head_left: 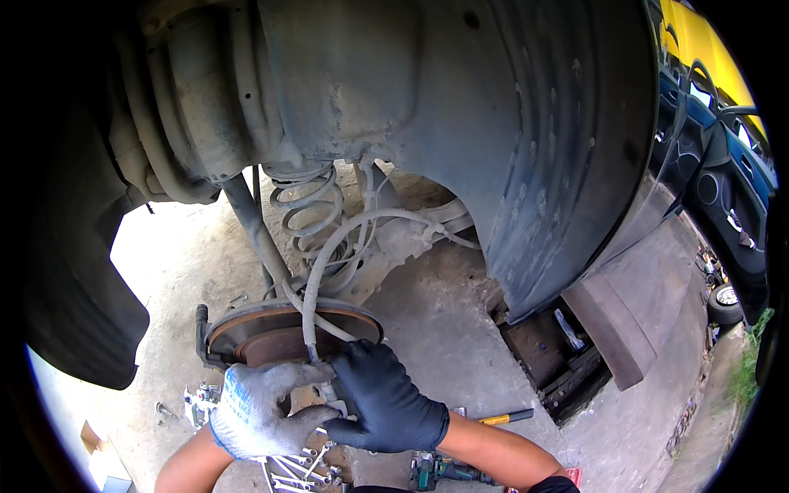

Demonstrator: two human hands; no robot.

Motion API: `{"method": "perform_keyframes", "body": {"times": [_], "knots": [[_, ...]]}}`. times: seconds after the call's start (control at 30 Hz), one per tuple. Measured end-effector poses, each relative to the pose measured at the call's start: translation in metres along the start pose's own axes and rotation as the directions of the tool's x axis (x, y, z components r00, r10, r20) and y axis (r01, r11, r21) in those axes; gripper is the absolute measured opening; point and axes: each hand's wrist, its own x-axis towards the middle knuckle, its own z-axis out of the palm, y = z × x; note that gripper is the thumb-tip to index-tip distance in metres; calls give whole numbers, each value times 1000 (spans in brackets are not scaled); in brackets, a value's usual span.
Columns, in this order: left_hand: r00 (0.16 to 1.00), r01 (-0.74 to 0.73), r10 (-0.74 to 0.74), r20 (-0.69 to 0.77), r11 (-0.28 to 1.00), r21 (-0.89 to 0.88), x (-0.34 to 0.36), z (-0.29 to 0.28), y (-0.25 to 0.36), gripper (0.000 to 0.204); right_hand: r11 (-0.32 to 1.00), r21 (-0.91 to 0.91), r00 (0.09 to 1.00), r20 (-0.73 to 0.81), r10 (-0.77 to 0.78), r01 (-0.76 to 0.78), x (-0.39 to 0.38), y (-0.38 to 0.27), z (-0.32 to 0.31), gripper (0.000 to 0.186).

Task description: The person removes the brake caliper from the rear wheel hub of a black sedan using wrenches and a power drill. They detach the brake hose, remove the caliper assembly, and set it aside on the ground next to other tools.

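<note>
The left hand (275,407), in a white and blue glove, is bending half closed, and its thumb and forefinger are pinching a small pale metal fitting (331,396). The right hand (382,403), in a black glove, is curling its fingers beside the same fitting; I cannot tell how firmly it is gripping. Above them, the grey hose (316,283) is running down to this fitting, making a wide arch, and its surface is looking dull and dusty. The rusty brake disc (275,338) is sitting just behind the left hand, and the coil spring (308,214) is standing farther back. Below, wrenches (292,476) and a green power tool (431,471) are lying on the concrete floor (444,345), which is showing stains. To the right, a rectangular pit (534,349) is opening in the floor. The dark wheel arch (526,164) is covering the upper area, and beyond it a blue car door (727,197) is hanging open.
</note>
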Motion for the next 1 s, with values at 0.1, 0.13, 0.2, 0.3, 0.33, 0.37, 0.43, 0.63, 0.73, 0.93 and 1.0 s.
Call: {"method": "perform_keyframes", "body": {"times": [0.1,0.13,0.2,0.3,0.33,0.37,0.43,0.63,0.73,0.93,1.0], "knots": [[999,30,-32,35,999,34,-1,-2,2,57,1000,4,1000,29,9,-10,-1,3,3,63],[998,39,-40,46,999,22,-1,-2,3,55,1000,6,999,38,13,-13,-2,5,3,63],[996,57,-56,69,998,-2,2,-5,7,51,1000,8,1000,18,-13,13,-3,9,4,64],[964,198,-193,185,980,-7,2,-16,16,56,999,5,999,11,-33,33,-3,7,4,65],[966,179,-176,191,984,0,-1,-18,15,58,999,1,999,13,-41,41,-3,5,4,66],[968,161,-159,196,987,8,-4,-20,13,59,999,-2,999,21,-45,45,-3,4,4,66],[967,124,-122,223,992,8,-7,-22,8,64,999,-20,998,34,-47,48,-4,5,5,66],[899,254,-207,386,964,-76,-10,-38,19,84,991,22,991,-21,-132,132,-4,13,3,64],[889,236,-210,408,972,-15,-12,-35,20,92,996,12,995,25,-94,94,-6,12,1,65],[988,-2,-41,148,960,279,-38,-3,16,111,1000,-6,993,113,-26,27,-8,-10,-4,75],[987,120,-139,81,971,208,-50,8,13,118,993,90,997,1,-82,81,-13,-14,-3,83]]}}
